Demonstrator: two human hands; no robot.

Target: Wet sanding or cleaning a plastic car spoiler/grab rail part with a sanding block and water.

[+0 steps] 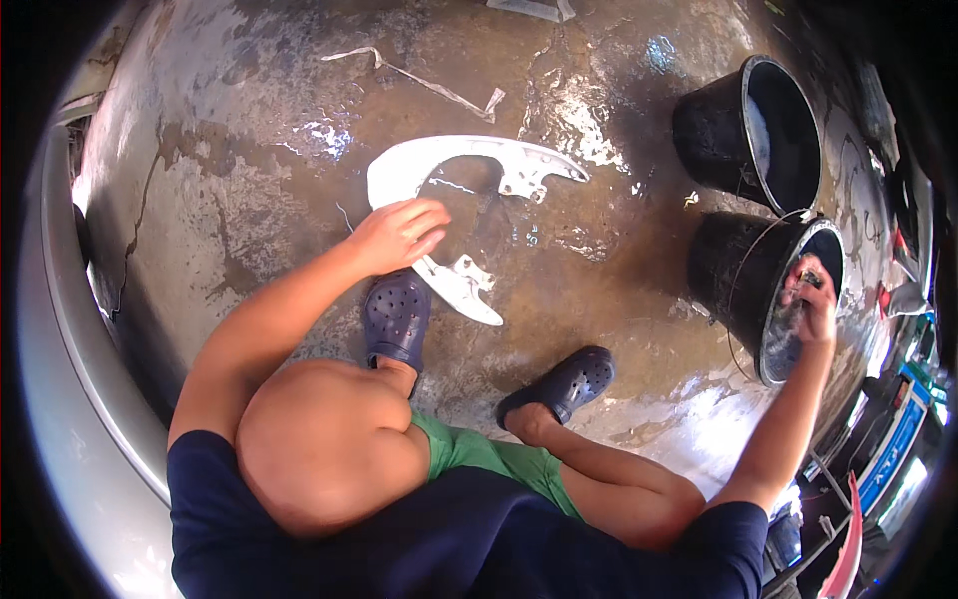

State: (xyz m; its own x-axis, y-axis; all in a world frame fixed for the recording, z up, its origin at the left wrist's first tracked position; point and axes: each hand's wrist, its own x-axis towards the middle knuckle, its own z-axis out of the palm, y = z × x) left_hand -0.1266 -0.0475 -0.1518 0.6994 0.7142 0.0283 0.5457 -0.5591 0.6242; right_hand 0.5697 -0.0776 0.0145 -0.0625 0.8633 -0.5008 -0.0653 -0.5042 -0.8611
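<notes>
floor [609,290] spreads beyond white panel [407,165]

Place: workshop, apparently a vehicle garage or wash bay. Floor [249,115]: bare concrete, wet, stained, with a long crack [140,230] on the left and puddles throwing back light. Silver panel [90,369]: left edge, long, smooth, curved like car bodywork. White part [404,175]: on the floor, curved, bracketed, resembling vehicle trim. Buckets, two, black: far bucket [711,135] and near bucket [733,265], side by side on the floor, right. Right edge: crowded clutter, including a blue panel [893,449] and red piece [848,554]; details blurred.
</notes>
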